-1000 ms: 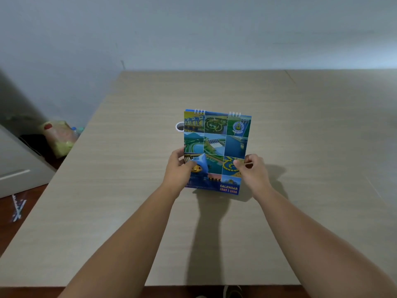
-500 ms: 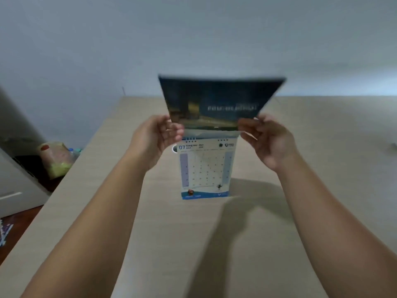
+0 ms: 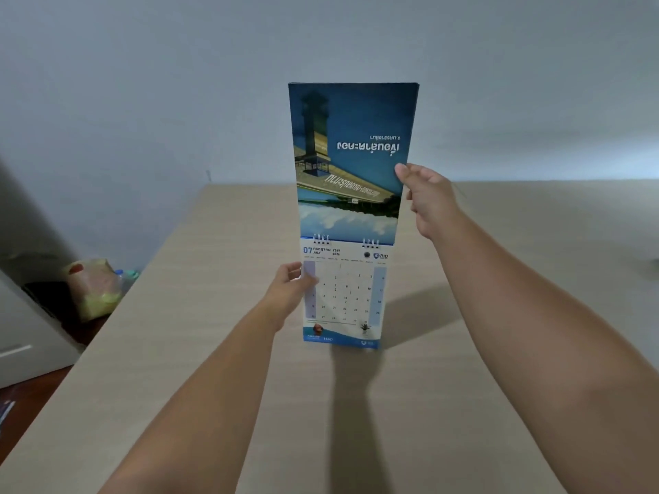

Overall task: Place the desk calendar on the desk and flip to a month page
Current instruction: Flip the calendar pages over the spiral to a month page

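Note:
The desk calendar (image 3: 345,297) stands upright on the light wooden desk (image 3: 221,404), its front showing a white July page headed "07". Above the spiral binding a stack of flipped pages (image 3: 351,162) rises straight up, their blue photo side upside down. My left hand (image 3: 290,295) grips the left edge of the July page. The raised pages are pinched at their right edge by my right hand (image 3: 429,197), thumb in front.
A yellow-green plastic bag (image 3: 93,288) and a bottle sit on the floor left of the desk, beside a grey cabinet (image 3: 25,315). A pale wall runs behind the desk's far edge. My forearms stretch over the near desk surface.
The pages went from the cover lying closed, to lifted toward me, to standing vertical above the binding. My left hand dropped from the lifted pages to the July page's left edge.

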`<state>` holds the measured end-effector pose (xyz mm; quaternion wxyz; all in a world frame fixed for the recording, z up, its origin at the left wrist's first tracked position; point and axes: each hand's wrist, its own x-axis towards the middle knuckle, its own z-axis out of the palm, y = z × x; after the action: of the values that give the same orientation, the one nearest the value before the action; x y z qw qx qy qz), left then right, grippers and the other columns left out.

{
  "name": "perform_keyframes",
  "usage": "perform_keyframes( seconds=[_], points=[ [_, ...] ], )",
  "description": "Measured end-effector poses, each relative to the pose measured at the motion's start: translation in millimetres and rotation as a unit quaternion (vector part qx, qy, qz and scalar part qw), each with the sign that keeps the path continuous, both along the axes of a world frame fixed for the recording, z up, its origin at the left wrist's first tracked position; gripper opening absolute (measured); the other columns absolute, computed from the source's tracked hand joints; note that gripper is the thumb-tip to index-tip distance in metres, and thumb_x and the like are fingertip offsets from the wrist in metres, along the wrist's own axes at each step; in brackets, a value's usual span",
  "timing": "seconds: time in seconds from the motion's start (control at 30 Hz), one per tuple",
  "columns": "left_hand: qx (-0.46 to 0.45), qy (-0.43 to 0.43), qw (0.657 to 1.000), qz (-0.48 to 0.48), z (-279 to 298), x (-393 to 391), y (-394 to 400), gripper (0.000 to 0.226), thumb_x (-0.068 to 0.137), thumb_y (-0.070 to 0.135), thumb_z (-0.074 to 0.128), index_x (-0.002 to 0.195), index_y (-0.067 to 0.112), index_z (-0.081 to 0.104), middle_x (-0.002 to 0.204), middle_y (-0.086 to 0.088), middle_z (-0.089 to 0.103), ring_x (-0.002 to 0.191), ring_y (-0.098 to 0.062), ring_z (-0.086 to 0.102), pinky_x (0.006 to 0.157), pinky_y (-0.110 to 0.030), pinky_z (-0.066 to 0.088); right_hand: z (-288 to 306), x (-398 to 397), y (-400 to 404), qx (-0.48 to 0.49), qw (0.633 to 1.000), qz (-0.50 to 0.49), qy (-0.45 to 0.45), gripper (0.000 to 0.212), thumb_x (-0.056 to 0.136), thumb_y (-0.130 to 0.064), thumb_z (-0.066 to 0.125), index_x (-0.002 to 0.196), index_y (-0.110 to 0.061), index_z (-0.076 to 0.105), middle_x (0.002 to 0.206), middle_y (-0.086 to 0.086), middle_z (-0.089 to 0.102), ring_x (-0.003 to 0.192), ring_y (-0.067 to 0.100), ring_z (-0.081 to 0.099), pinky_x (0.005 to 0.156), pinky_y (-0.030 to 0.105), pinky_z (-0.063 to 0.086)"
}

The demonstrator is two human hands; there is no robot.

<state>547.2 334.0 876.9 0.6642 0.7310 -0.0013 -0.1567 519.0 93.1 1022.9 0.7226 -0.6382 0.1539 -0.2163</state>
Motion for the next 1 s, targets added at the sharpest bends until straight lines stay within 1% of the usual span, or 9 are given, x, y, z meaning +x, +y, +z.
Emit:
perform_keyframes(
  seconds=[0.1,0.2,0.3,0.4,0.5,0.6,0.73,0.87,1.0],
  points=[
    [-0.001,-0.003,1.000,-0.004,4.5,11.5,-7.8,0.049,0.083,0.023,0.072,0.120,0.027,0.040,0.108,0.007,0.057,0.086,0.004,0.055,0.061,-0.014,0.040,-2.5,12.8,-13.2,0.041,0.999,0.017,-0.011,0.006,0.084,-0.026,0.070,0.086,-0.021,0.066,0.085,-0.007,0.069,0.077,0.010,0.059,0.069,0.024,0.044],
    [-0.005,-0.001,1.000,0.012,-13.0,9.4,-2.7,0.022,0.085,0.024,0.070,0.100,0.023,0.054,0.095,0.003,0.065,0.078,-0.002,0.065,0.054,-0.011,0.046,-19.9,26.4,-14.0,0.058,0.998,0.025,-0.014,0.005,0.082,-0.016,0.072,0.083,-0.017,0.068,0.083,-0.001,0.071,0.077,0.014,0.063,0.070,0.024,0.051],
    [-0.003,-0.048,0.999,0.003,-24.1,1.7,6.3,0.016,0.086,0.029,0.069,0.084,0.018,0.058,0.087,0.002,0.069,0.079,-0.010,0.069,0.059,-0.013,0.049,-40.5,32.0,-12.7,0.036,0.999,-0.035,0.001,0.012,0.077,-0.010,0.076,0.085,-0.016,0.069,0.092,0.007,0.072,0.084,0.020,0.067,0.078,0.028,0.056],
    [-0.014,-0.085,0.996,-0.030,-28.7,-6.0,5.7,0.016,0.087,0.031,0.068,0.083,0.019,0.059,0.089,0.000,0.072,0.082,-0.009,0.073,0.063,-0.018,0.054,-58.4,36.2,-17.7,0.001,0.992,-0.109,0.057,0.013,0.074,-0.016,0.078,0.085,-0.016,0.071,0.099,0.009,0.073,0.089,0.021,0.068,0.086,0.031,0.055],
    [-0.024,-0.114,0.993,0.014,-25.6,-14.5,0.5,0.013,0.085,0.029,0.070,0.078,0.029,0.059,0.079,0.006,0.065,0.074,-0.005,0.071,0.057,-0.013,0.050,-69.7,40.6,-25.8,-0.009,0.984,-0.125,0.128,0.016,0.073,-0.021,0.079,0.085,-0.013,0.070,0.091,0.005,0.070,0.080,0.019,0.065,0.076,0.028,0.052],
    [-0.030,-0.120,0.987,0.104,-29.2,-23.3,-5.7,0.024,0.077,0.032,0.077,0.081,0.024,0.054,0.080,0.013,0.069,0.068,0.002,0.068,0.052,-0.010,0.047,-87.1,48.2,-30.8,0.013,0.972,-0.123,0.201,0.022,0.073,-0.017,0.080,0.070,-0.012,0.059,0.081,0.007,0.065,0.070,0.023,0.066,0.069,0.031,0.054],
    [-0.045,-0.112,0.971,0.205,-33.4,-39.3,-21.1,0.024,0.075,0.034,0.078,0.082,0.021,0.059,0.079,0.020,0.074,0.073,0.005,0.070,0.053,-0.011,0.051,-108.0,53.9,-31.9,0.014,0.962,-0.111,0.251,0.026,0.071,-0.005,0.080,0.068,-0.006,0.054,0.089,0.014,0.065,0.074,0.028,0.068,0.069,0.037,0.060],
    [-0.017,-0.105,0.967,0.231,-34.8,-43.1,-31.4,0.022,0.076,0.036,0.076,0.075,0.023,0.059,0.084,0.008,0.075,0.078,-0.005,0.073,0.059,-0.022,0.056,-107.9,56.3,-30.7,-0.025,0.959,-0.119,0.255,0.029,0.071,-0.008,0.080,0.064,-0.007,0.052,0.076,0.007,0.059,0.058,0.017,0.054,0.054,0.026,0.046],
    [0.033,-0.125,0.971,0.204,-36.0,-38.2,-32.3,0.031,0.075,0.042,0.074,0.070,0.019,0.054,0.082,-0.006,0.070,0.072,-0.012,0.064,0.068,-0.034,0.056,-83.9,61.4,-32.6,-0.057,0.964,-0.110,0.236,0.022,0.078,-0.020,0.073,0.081,-0.007,0.055,0.074,0.003,0.059,0.035,0.009,0.052,0.041,0.018,0.039]
  ],
)
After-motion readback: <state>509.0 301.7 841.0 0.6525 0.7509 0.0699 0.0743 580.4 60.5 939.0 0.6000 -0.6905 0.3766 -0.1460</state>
